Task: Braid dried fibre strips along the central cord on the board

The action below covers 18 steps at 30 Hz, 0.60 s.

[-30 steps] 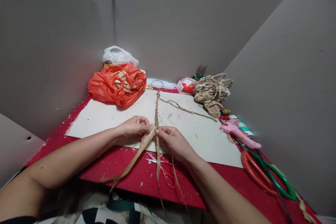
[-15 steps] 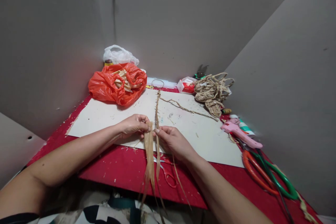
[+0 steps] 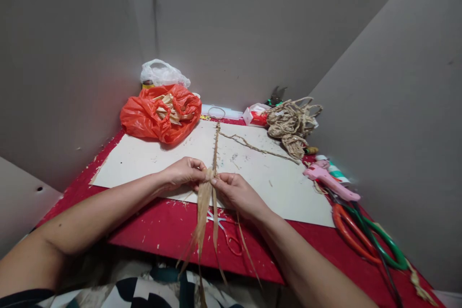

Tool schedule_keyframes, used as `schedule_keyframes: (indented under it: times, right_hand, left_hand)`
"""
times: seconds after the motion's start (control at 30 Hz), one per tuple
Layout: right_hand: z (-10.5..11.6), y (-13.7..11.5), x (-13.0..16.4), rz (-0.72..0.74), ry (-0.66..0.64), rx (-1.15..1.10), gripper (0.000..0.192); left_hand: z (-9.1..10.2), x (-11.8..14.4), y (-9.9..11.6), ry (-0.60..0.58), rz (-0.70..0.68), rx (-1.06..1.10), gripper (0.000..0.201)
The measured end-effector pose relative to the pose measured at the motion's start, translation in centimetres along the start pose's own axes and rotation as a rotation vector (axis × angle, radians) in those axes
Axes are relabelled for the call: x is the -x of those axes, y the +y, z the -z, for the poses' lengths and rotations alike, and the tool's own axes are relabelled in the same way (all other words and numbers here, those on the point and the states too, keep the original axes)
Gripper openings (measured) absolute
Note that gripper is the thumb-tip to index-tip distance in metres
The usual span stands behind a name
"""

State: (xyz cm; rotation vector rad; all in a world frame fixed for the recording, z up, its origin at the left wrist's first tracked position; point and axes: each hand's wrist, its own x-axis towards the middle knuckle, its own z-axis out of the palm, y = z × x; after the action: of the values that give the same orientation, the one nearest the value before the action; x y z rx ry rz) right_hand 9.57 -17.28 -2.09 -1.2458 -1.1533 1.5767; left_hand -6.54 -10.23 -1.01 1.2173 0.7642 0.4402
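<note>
Change: since half a second ago the loose strips (image 3: 202,211) are hanging slightly further left and fanning out more at the tips; both hands are staying at the same spot on the cord.
Left hand (image 3: 184,173): pinching shut on the top of the strips, fingertips closed just left of the cord (image 3: 215,147).
Right hand (image 3: 236,192): thumb and forefinger closing tight on the same bunch from the right, touching the left hand's fingertips.
Strips: dry, tan, gathering at the pinch point over the near edge of the board (image 3: 151,156) and trailing down past the table (image 3: 151,231) edge towards the lap.
Cord: twisted, running straight from the hands away across the board; a thinner branch is angling off right towards the rope pile (image 3: 290,125).
Scissors (image 3: 227,233): lying on the red table under the strips, partly hidden.
Bag (image 3: 159,113): orange, sitting at the far left, holding more strips.
Glue gun (image 3: 330,180): pink, lying right of the board, beside big orange and green handles (image 3: 368,240).
</note>
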Motion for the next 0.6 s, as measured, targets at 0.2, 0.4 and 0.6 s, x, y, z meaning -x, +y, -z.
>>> schedule_keyframes:
  times: [0.2, 0.4, 0.6]
  right_hand:
    - [0.07, 0.26, -0.14, 0.022, 0.036, 0.053, 0.038]
    - [-0.06, 0.31, -0.16, 0.032, 0.036, 0.058, 0.041]
    - [-0.26, 0.22, -0.06, 0.016, 0.045, 0.024, 0.037]
  left_hand:
    - [-0.19, -0.07, -0.53, 0.021, -0.099, -0.010, 0.030]
    - [-0.48, 0.16, -0.65, 0.014, -0.161, -0.083, 0.030]
    - [-0.77, 0.19, -0.53, 0.042, -0.227, -0.146, 0.030]
